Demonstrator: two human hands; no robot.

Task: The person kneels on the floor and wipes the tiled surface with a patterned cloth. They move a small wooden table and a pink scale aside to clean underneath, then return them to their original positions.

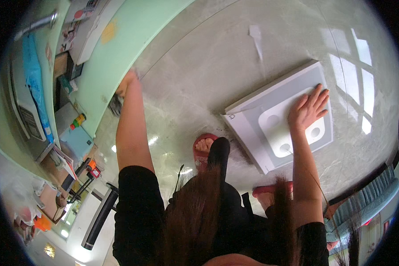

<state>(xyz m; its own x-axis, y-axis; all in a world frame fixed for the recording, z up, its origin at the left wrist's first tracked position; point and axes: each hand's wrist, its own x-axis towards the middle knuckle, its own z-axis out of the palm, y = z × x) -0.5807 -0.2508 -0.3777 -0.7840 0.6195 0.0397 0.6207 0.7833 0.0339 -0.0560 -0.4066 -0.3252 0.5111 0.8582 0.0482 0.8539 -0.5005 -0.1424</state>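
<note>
My right hand (307,108) rests with spread fingers on top of a flat white box (246,133), which lies on the glossy floor (186,86) to the right of my feet. The box has a printed picture of a rounded white panel with circles. My left hand (128,83) reaches out at the edge of a pale green surface (99,66). Its fingers are partly hidden and blurred, so I cannot tell whether they hold anything. A dark, blurred object (114,105) shows just below that hand.
Shelving at the left holds a blue plastic package (36,86), a small bottle (78,121), a light blue box (79,141) and papers. A black cylindrical bar (101,217) stands at lower left. A pleated blue-grey cushioned seat (365,199) is at lower right.
</note>
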